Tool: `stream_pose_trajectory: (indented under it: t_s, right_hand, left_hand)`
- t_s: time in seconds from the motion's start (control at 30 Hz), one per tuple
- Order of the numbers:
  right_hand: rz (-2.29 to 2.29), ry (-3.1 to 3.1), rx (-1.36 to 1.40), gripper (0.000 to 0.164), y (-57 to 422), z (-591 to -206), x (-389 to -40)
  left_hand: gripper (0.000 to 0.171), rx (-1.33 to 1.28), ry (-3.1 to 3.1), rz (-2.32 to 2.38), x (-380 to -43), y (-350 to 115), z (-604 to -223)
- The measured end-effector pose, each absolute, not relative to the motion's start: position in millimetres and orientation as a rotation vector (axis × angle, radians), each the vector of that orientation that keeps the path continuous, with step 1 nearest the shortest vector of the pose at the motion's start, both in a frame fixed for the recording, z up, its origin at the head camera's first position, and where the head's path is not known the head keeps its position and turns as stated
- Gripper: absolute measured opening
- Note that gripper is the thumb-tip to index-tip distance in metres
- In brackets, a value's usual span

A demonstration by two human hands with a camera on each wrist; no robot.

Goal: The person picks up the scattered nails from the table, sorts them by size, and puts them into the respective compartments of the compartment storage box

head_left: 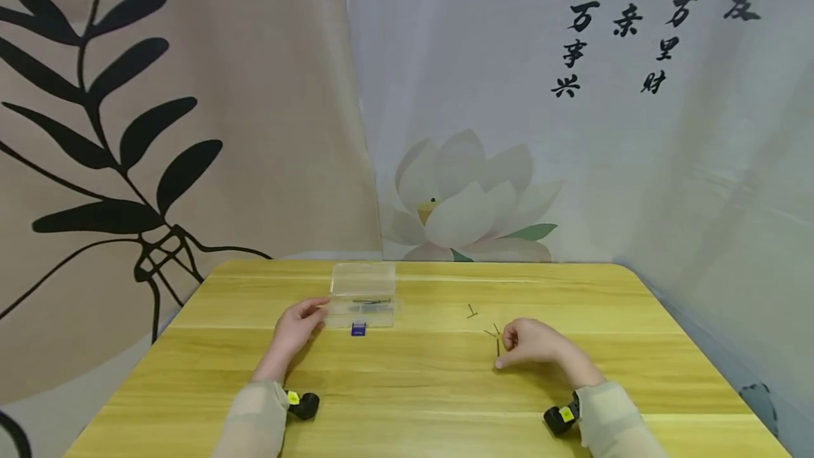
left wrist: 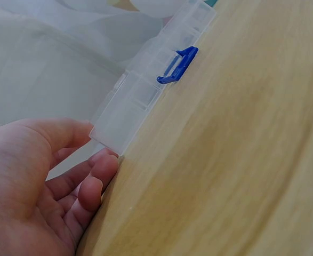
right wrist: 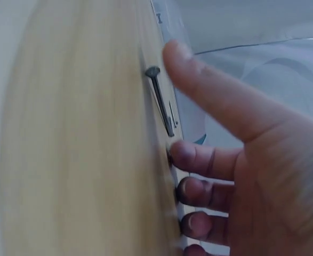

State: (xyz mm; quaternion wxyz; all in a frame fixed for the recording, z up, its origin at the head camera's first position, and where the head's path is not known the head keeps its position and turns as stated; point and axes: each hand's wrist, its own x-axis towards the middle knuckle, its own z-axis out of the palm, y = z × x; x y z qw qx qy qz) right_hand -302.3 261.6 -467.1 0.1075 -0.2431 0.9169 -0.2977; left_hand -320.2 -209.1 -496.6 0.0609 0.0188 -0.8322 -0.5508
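At the left end of a clear plastic compartment box (head_left: 362, 319) is my left hand (head_left: 297, 329). Seen from the left wrist, its thumb and fingertips (left wrist: 109, 166) hold the box's end corner. The box's lid stands raised at the back, a blue latch (left wrist: 178, 66) sits on its front, and a few dark thin pieces (head_left: 372, 301) lie inside. My right hand (head_left: 534, 341) is low over the wood, thumb and forefinger spread apart around a nail (right wrist: 160, 101). The nail's flat head is close to the thumb tip, and the other fingers bend loosely.
More nails (head_left: 472, 312) lie on the wooden table (head_left: 407, 387) just beyond the right hand, some crossing each other. A printed curtain (head_left: 292, 126) hangs behind the table's far edge. Each wrist wears a small black camera (head_left: 305, 406).
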Motion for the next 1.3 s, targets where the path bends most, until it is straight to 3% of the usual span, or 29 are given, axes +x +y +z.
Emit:
stream_pose_trajectory:
  t_s: [0.5, 0.8, 1.3]
  right_hand:
    - [-0.969, 2.805, -0.595, 0.028, 289, -469, -311]
    - [-1.020, 2.875, -0.497, 0.038, 305, -477, -318]
    - [-0.948, 3.018, -0.519, 0.011, 308, -478, -317]
  left_hand:
    - [0.032, 0.068, -2.513, -1.672, -319, -208, -498]
    - [0.032, 0.063, -2.521, -1.653, -319, -210, -497]
    - [0.033, 0.058, -2.540, -1.637, -320, -209, -496]
